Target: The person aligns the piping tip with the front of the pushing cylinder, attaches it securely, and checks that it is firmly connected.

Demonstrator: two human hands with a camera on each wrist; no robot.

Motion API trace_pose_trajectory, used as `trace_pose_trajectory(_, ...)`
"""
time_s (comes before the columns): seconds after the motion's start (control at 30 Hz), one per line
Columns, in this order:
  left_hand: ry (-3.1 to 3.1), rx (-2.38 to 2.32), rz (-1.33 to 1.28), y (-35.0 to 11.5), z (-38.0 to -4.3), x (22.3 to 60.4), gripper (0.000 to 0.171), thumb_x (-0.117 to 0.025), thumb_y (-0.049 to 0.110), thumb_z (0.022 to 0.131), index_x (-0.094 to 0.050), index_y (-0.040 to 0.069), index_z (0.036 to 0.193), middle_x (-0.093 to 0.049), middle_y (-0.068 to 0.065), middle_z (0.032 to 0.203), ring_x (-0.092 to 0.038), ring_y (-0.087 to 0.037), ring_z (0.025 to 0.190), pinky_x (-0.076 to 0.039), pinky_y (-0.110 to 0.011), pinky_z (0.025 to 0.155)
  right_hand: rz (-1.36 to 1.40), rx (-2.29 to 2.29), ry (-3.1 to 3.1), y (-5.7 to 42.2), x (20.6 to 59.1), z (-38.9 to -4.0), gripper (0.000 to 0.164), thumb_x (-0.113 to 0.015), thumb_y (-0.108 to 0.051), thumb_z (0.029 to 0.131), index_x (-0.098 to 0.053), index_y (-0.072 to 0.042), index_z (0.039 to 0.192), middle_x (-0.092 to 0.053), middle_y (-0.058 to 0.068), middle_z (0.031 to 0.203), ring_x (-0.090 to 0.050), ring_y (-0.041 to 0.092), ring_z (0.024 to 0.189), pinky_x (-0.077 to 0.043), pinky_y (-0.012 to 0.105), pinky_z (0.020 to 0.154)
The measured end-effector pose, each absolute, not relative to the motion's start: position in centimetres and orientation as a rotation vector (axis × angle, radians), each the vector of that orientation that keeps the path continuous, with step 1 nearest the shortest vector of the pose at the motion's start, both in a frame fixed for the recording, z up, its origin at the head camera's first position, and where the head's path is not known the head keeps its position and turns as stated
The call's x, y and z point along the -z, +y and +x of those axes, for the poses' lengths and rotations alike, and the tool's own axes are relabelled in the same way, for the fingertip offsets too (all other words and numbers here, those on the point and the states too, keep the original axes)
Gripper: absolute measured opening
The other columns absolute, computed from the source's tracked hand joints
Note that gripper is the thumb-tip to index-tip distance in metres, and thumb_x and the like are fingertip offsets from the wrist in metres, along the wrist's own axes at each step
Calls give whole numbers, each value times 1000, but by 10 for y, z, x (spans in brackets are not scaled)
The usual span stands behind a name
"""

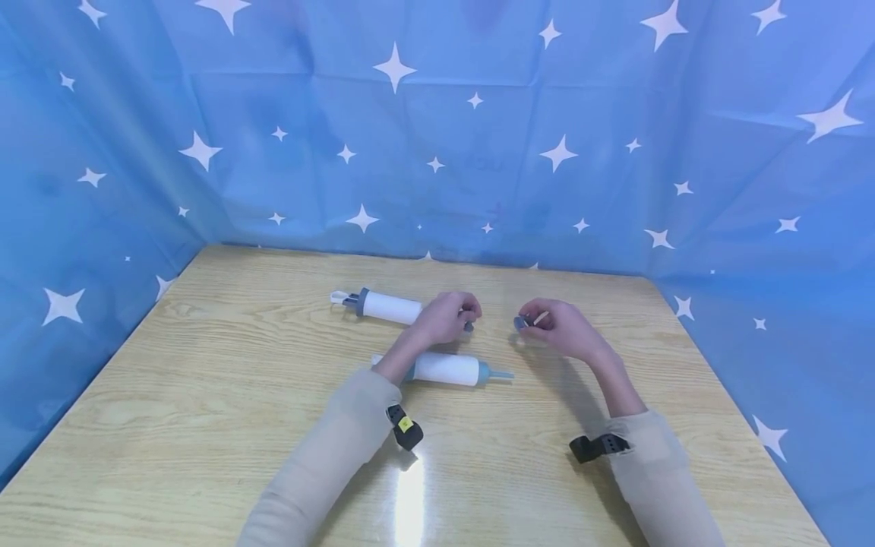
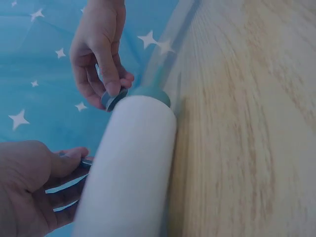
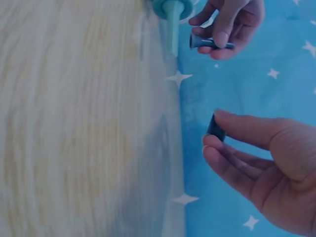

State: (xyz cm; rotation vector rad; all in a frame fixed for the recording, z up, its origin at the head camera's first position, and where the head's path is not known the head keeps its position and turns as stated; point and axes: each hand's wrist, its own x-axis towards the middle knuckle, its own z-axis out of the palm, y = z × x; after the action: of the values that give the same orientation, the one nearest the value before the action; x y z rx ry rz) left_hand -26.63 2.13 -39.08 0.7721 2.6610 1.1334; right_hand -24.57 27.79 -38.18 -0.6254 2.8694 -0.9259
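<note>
My left hand (image 1: 446,317) pinches a small dark grey nozzle with a flared end (image 3: 200,42), best seen in the right wrist view. To its right, my right hand (image 1: 563,328) holds a short dark grey cap-like piece (image 3: 215,131) between thumb and fingers. The two pieces are apart. A white syringe-like tube with a grey collar (image 1: 391,307) lies beyond my left wrist, its plunger handle pointing left. Nearer me, a second white tube with a teal tip (image 1: 447,368) lies under my left forearm, which hides part of its left end.
Both tubes lie on a light wood-grain table (image 1: 205,425). A blue curtain with white stars (image 1: 437,129) hangs along the table's back and both sides. Black cameras are strapped to both wrists over beige sleeves (image 1: 321,448).
</note>
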Motion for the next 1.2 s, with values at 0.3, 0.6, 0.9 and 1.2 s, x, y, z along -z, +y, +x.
trace_pose_trajectory(0.3,2629,-1353,820,14,-252,378,15,-50,9,106,-64,6,104,-65,-8,88,-66,-21,77,-53,-24,63,-634,1069,2868,265,370,-236,29,-75,-19,94,-68,-5,118,-70,9,104,-72,24,88,-59,39,76)
trace_pose_trajectory(0.6,2719,-1345,963,-3,-237,371,15,-63,8,100,-72,3,112,-66,-7,102,-66,-21,90,-54,-21,74,-771,1162,2918,250,362,-227,32,-76,-14,92,-66,-6,121,-69,10,111,-71,23,90,-60,37,79)
trace_pose_trajectory(0.9,2756,-1382,1006,-19,-220,361,18,-68,8,97,-73,0,113,-69,-10,105,-68,-21,90,-56,-24,76,-929,1326,2890,232,349,-211,36,-77,-8,90,-65,-7,124,-69,6,113,-72,17,91,-59,30,84)
trace_pose_trajectory(1.2,2725,-1404,1130,-32,-204,353,21,-65,9,99,-72,2,118,-66,-8,105,-65,-18,91,-55,-21,81,-1199,1470,2776,215,336,-198,38,-76,6,86,-66,-5,122,-70,6,111,-73,19,86,-59,30,81)
